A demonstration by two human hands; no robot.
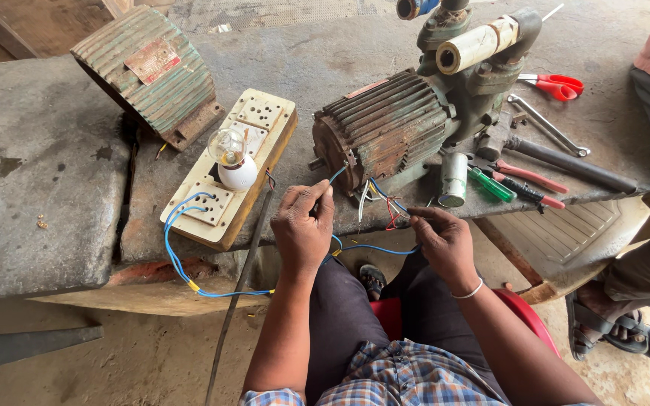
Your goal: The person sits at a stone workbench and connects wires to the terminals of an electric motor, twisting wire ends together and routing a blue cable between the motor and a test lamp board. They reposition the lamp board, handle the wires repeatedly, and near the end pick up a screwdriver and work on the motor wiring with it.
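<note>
Left hand is pinching a blue wire end between thumb and forefinger tips, fingers clenched on it and raising the bare tip toward the near face of the motor. Right hand is gripping another lead just below the loose bunch of motor leads, red and pale strands fanning out of the housing; fingers closed on that lead, knuckles toward the camera. The blue wire is looping from hand to hand, then trailing left under the tabletop edge and climbing to the wooden switchboard, which is carrying a clear bulb in a white holder. Judgement: the step is going best with each hand gripping on insulation only, bare tips kept apart from each other and from the ribbed casing, and the slack loop held clear of the lap. The right hand is doing well to single out one lead from the bunch before touching; which strand it has, I cannot tell. Pliers, a green screwdriver, a wrench and red scissors are lying right of the motor, a spare finned cover far left.
</note>
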